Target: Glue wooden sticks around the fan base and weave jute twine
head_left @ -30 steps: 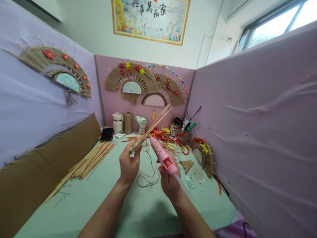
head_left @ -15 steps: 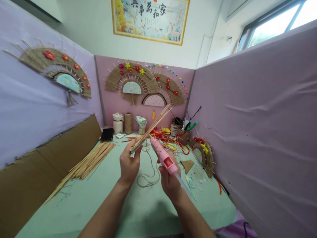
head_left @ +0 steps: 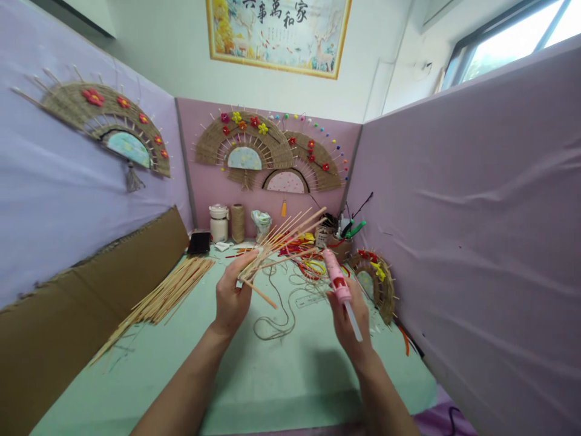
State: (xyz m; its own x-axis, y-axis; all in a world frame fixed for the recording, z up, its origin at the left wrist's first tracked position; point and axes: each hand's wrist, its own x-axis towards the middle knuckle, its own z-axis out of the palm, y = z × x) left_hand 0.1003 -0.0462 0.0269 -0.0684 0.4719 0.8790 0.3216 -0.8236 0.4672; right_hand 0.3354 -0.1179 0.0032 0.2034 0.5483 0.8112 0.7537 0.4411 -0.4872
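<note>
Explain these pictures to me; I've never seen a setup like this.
There is no machine here, just a person's two bare hands. Every picture comes from one camera worn on the head, looking forward and down. The left hand holds thin sticks that spread out toward the far side. The right hand grips a pink tool, apparently a glue gun, with a pale rod sticking out of its back. On the green-covered table lie a pile of loose sticks and a loop of twine, with a white jar and a twine spool standing behind.
</note>
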